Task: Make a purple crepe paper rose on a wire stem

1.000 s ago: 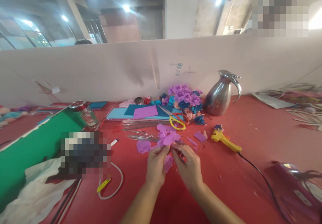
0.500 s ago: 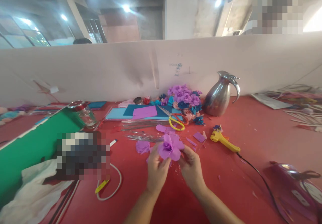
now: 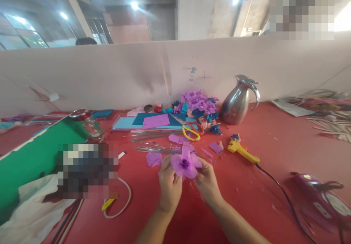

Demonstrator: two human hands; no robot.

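A purple paper flower (image 3: 185, 163) with spread petals and a dark rolled centre is held up between my two hands, its face turned toward me. My left hand (image 3: 169, 181) grips it from the left, fingers closed behind the petals. On the other side my right hand (image 3: 207, 180) pinches a petal's edge; its fingertips are partly hidden. Cut purple petals (image 3: 154, 159) lie just left of my hands. Beyond the flower are thin metal wires (image 3: 156, 147) and scissors (image 3: 191, 132) with yellow and orange handles.
Finished flowers (image 3: 200, 103) are heaped by the partition (image 3: 115, 75), next to a steel jug (image 3: 237, 101). A yellow glue gun (image 3: 242, 151) with a trailing cord lies right. Coloured paper sheets (image 3: 123, 123), a glass jar (image 3: 90, 123) and a purple device (image 3: 320, 196) stand around the red table (image 3: 241, 207).
The flower has tilted forward in my hands, so its centre faces me more directly. Both hands stay on it. The whole view has shifted slightly.
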